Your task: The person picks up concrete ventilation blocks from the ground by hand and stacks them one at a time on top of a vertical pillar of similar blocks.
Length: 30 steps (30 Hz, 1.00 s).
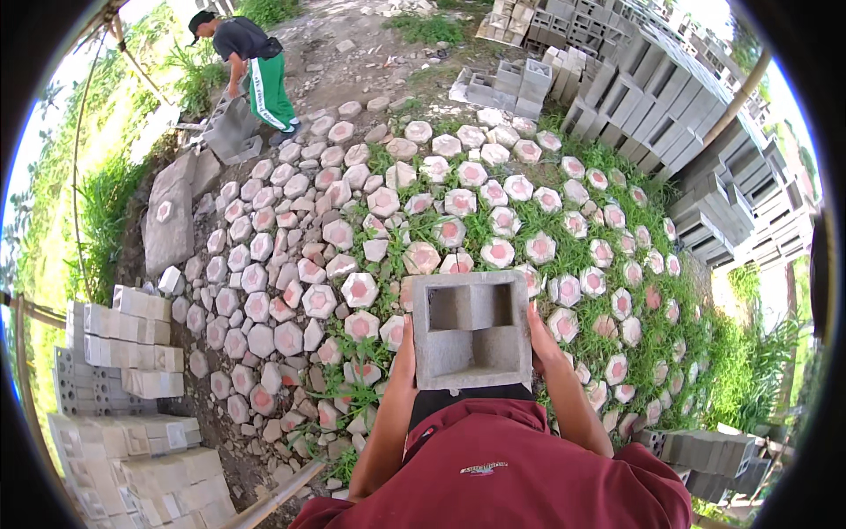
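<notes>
I carry a grey hollow concrete block (471, 331) against my chest, its open cavities facing up. My left hand (404, 348) presses flat on the block's left side and my right hand (542, 339) grips its right side. My forearms rise from my dark red shirt (502, 467) at the bottom of the view. Below me the ground is paved with hexagonal pavers (359, 289) with pink centres, laid in grass and dirt.
Stacks of grey hollow blocks (670, 106) rise at the right and back. Pale blocks (132, 388) are piled at the lower left. Another person (251, 66) in green trousers bends over a block at the far left. A bamboo pole (273, 498) lies near my feet.
</notes>
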Each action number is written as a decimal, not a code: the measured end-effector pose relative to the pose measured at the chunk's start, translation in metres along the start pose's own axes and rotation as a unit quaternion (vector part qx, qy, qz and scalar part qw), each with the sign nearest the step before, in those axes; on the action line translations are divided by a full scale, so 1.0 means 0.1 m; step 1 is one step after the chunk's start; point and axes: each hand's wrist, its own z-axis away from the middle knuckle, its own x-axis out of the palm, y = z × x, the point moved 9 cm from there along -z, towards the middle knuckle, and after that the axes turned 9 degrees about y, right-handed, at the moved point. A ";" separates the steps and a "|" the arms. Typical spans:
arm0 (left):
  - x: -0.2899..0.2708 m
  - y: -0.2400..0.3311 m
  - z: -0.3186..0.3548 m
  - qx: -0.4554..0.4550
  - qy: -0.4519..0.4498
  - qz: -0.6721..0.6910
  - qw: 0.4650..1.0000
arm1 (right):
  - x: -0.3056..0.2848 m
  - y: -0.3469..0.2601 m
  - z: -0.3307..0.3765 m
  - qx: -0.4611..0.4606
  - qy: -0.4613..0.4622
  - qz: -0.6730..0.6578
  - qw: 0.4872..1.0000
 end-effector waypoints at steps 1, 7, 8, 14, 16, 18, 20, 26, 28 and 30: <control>0.05 0.14 -0.10 0.018 -0.003 -0.015 1.000 | 0.04 -0.14 0.05 0.009 0.022 0.027 0.999; 0.67 0.68 -0.62 -0.021 -0.051 -0.043 0.998 | -0.08 -0.53 -0.57 -0.065 0.035 0.009 0.997; 0.70 0.77 -0.80 -0.016 -0.061 -0.045 0.997 | -0.04 -0.65 -0.68 -0.084 0.037 0.015 0.996; 1.07 1.38 -1.93 0.036 -0.063 -0.073 0.995 | 0.19 -1.33 -1.64 -0.035 0.083 -0.045 0.995; 1.31 1.59 -2.21 0.064 -0.058 -0.066 0.994 | 0.06 -1.46 -2.18 -0.063 0.071 -0.050 0.994; 1.62 1.86 -2.66 0.034 -0.056 -0.094 0.993 | 0.20 -1.94 -2.51 -0.056 0.075 -0.027 0.995; 1.83 2.09 -3.03 0.041 -0.052 -0.092 0.994 | 0.29 -2.36 -2.85 -0.049 0.053 -0.030 0.997; 2.48 2.71 -3.85 0.042 -0.056 -0.110 0.992 | 0.45 -3.36 -3.56 -0.086 0.062 -0.048 0.993; 2.66 2.86 -4.13 0.047 -0.086 -0.114 0.989 | 0.43 -3.56 -3.81 -0.077 0.079 -0.069 0.992; 2.80 2.98 -4.47 0.021 -0.069 -0.115 0.991 | 0.46 -3.81 -4.04 -0.068 0.081 -0.136 0.985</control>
